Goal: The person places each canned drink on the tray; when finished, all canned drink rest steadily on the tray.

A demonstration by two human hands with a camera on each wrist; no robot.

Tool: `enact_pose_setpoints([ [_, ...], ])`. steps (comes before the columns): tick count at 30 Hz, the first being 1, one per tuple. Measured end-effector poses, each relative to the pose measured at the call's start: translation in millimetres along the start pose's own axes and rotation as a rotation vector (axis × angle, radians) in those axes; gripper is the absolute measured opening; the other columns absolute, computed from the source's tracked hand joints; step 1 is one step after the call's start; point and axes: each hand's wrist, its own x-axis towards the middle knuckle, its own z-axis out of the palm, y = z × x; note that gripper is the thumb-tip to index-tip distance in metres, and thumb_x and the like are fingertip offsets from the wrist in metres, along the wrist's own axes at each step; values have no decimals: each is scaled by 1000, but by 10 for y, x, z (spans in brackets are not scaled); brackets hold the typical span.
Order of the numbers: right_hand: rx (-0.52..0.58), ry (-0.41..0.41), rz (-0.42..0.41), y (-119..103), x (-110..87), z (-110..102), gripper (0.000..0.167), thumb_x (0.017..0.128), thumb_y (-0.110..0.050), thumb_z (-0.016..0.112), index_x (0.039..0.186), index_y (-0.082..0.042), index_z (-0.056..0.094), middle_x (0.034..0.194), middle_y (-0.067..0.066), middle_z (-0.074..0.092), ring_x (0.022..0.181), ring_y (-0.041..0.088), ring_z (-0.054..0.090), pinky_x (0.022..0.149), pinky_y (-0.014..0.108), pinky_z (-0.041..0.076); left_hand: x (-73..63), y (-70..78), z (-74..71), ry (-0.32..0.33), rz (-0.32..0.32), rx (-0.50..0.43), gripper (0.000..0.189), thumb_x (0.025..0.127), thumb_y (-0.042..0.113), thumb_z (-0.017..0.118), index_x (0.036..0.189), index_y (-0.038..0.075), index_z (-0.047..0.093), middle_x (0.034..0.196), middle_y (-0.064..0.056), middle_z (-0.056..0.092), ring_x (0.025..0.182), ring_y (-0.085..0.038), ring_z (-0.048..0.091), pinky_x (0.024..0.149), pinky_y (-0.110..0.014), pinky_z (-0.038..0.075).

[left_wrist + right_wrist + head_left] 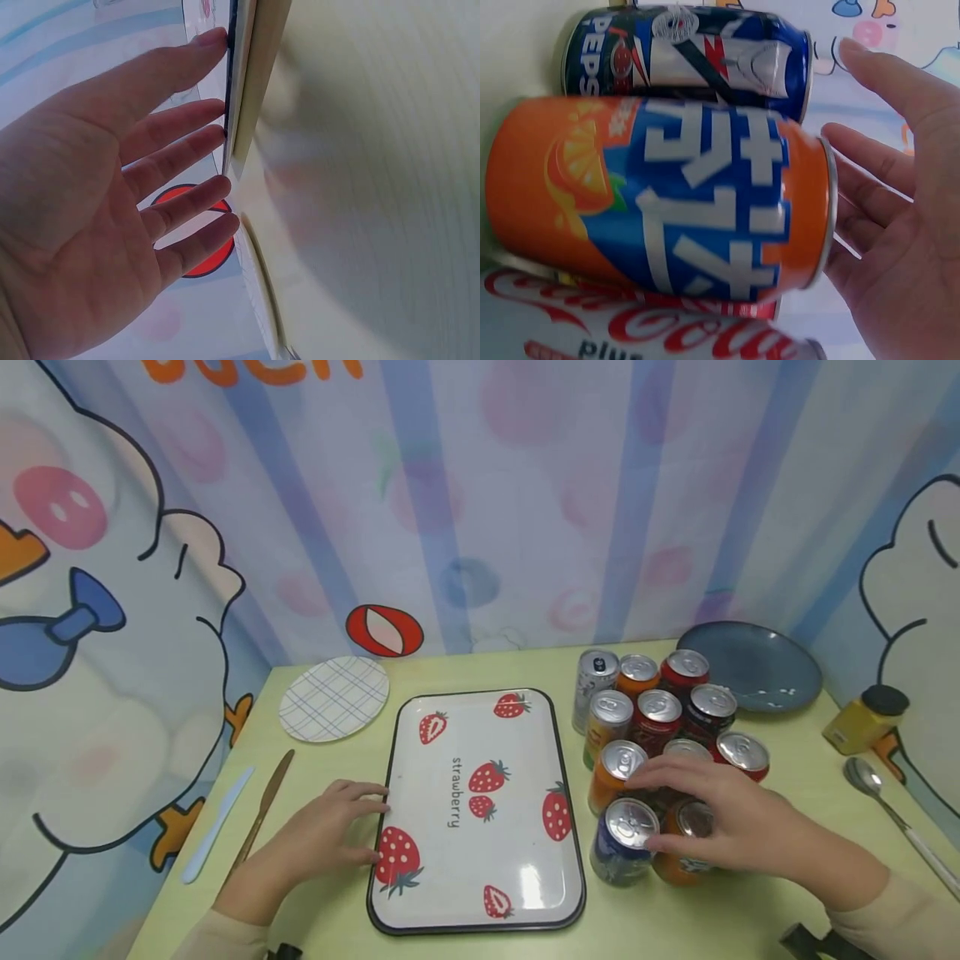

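Observation:
A white tray (450, 902) with a dark rim and strawberry prints lies on the table. My left hand (322, 827) is at its left edge, its fingertips right at the rim; the left wrist view shows the fingers (187, 146) spread and nearly straight. Over the front of a group of drink cans, my right hand (738, 818) spreads thumb and fingers. Beneath it stand a blue Pepsi can (618, 862) and an orange soda can (677, 868), partly hidden. In the right wrist view the hand lies beyond the orange can's top, not wrapped round it.
Several other cans (609, 727) stand close together behind. A blue-grey plate (765, 672), a yellow jar (862, 722) and a spoon (900, 818) are at the right. On the left are a checked plate (333, 697), a pale blue knife (217, 827) and a brown knife (270, 793).

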Motion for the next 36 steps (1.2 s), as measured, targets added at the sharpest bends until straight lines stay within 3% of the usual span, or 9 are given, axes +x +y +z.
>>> enact_pose_setpoints([
  [6, -41, -102, 68, -48, 17, 52, 59, 78, -54, 87, 129, -32, 68, 130, -16, 66, 117, 8, 64, 92, 36, 61, 22, -71, -17, -4, 43, -62, 58, 74, 33, 93, 126, 16, 74, 147, -2, 58, 139, -33, 47, 113, -52, 49],
  [11, -71, -153, 61, -70, 32, 61, 62, 77, -57, 87, 130, -30, 68, 130, -12, 66, 116, 11, 65, 91, 39, 62, 46, -67, -31, -15, 68, -90, 59, 72, 34, 95, 124, 15, 75, 146, -4, 59, 138, -35, 47, 112, -55, 49],
  [18, -79, -205, 87, -78, 69, 85, 65, 70, -38, 95, 128, -27, 67, 128, -13, 66, 115, 9, 65, 94, 39, 61, 59, -65, -17, -15, 46, -101, 60, 71, 33, 96, 124, 15, 75, 146, -3, 59, 138, -33, 47, 113, -54, 48],
  [26, -13, -149, 71, -43, 53, 151, 68, 62, -30, 100, 120, -28, 64, 118, -20, 66, 106, 2, 63, 91, 31, 60, 61, -107, 20, -3, 53, -100, 60, 70, 35, 96, 123, 16, 75, 146, -2, 59, 137, -34, 47, 112, -55, 48],
  [32, 65, -17, 63, -116, 61, 212, 73, 59, -27, 101, 122, -29, 63, 117, -21, 65, 104, 1, 63, 91, 23, 57, 62, -99, 44, 16, 29, -72, 62, 69, 36, 97, 123, 16, 75, 145, -1, 61, 137, -34, 49, 112, -55, 48],
  [36, 128, 42, 112, -207, 175, 269, 73, 62, -24, 100, 124, -30, 62, 118, -21, 65, 105, 1, 62, 93, 22, 56, 72, -92, 28, 31, 17, -49, 65, 66, 36, 98, 124, 16, 75, 144, -1, 61, 136, -33, 49, 111, -55, 50],
])
